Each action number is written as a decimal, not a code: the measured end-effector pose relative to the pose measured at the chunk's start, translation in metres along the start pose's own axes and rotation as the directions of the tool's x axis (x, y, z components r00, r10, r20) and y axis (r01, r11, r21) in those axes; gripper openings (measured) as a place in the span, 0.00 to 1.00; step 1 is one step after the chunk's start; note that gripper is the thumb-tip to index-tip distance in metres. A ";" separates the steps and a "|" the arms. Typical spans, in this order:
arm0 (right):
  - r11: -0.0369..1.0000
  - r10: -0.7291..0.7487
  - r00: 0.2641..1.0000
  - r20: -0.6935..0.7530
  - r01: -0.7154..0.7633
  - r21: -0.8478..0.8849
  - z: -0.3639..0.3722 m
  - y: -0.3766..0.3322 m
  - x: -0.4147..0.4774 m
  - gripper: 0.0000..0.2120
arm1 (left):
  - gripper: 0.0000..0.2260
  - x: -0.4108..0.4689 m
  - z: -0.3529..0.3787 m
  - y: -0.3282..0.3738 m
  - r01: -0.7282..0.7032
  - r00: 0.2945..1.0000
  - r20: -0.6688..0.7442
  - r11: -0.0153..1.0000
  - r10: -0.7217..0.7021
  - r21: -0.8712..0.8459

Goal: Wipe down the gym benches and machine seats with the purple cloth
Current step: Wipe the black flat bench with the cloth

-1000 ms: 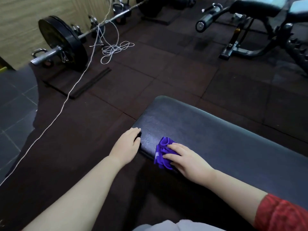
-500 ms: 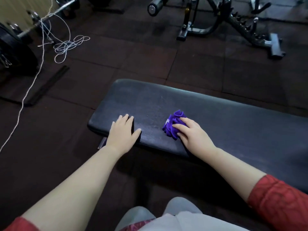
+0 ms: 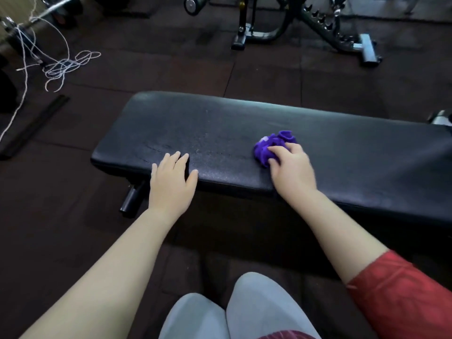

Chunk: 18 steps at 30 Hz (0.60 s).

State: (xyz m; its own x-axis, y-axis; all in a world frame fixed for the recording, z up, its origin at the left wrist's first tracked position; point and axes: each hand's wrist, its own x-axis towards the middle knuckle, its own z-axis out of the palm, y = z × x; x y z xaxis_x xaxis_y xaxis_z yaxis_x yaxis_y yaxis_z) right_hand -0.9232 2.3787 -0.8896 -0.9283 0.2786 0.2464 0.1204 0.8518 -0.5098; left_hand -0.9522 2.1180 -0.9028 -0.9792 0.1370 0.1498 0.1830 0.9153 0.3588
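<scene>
Flat black bench [image 3: 244, 133], seen from above the person kneeling or crouching before its near long edge. The left hand [image 3: 171, 182] lay palm down on the front lip of the padding near the bench's left end, its fingers [image 3: 176, 159] extended and held close together on the top surface, the thumb spread to the right along the edge; the left forearm ran straight back and down toward the viewer, bare to the frame's border. The right hand [image 3: 292, 167] rested farther along the pad, about midway, palm down with the wrist crossing the near edge; its fingers were curled and pressed down on the purple cloth [image 3: 270, 145], which sat bunched into a crumpled wad on the top of the padding, protruding beyond the fingertips toward the far side. The outline of this hand was slightly blurred, so the exact placing of each finger could not be told. The right forearm angled in from the lower right, ending in a red sleeve [image 3: 401, 294]. Grey trouser knees [image 3: 234, 311] showed between the arms. A black bench foot [image 3: 130, 199] projected below the left end. On the dark rubber floor [image 3: 171, 67] behind lay a tangle of white cord [image 3: 66, 67] at left and the frame of an adjustable bench [image 3: 325, 25] at upper right.
</scene>
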 end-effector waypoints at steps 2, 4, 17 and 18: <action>0.997 -0.077 0.996 0.036 0.076 0.030 0.019 -0.029 0.002 0.11 | 0.21 -0.002 -0.002 -0.004 -0.003 0.999 -0.041 0.996 -0.001 -0.090; 0.985 -0.173 0.981 0.090 0.172 0.019 0.042 -0.062 0.003 0.11 | 0.20 -0.002 -0.007 -0.012 0.006 0.995 -0.096 0.986 -0.022 -0.166; 0.984 -0.178 0.980 0.088 0.175 0.038 0.032 -0.041 0.001 0.14 | 0.21 0.000 -0.012 0.007 -0.080 0.996 -0.045 0.986 0.074 -0.145; 0.992 -0.121 0.991 0.053 0.118 0.050 0.021 -0.020 -0.001 0.14 | 0.22 -0.001 -0.009 0.016 -0.104 0.995 -0.012 0.984 0.104 -0.141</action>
State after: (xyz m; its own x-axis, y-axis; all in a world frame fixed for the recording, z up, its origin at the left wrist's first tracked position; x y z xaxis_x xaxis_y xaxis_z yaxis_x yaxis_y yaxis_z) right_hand -0.9316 2.3521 -0.8968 -0.9535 0.1496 0.2618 -0.0081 0.8554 -0.5179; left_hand -0.9479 2.1289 -0.8889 -0.9539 0.2266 0.1970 0.2946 0.8332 0.4679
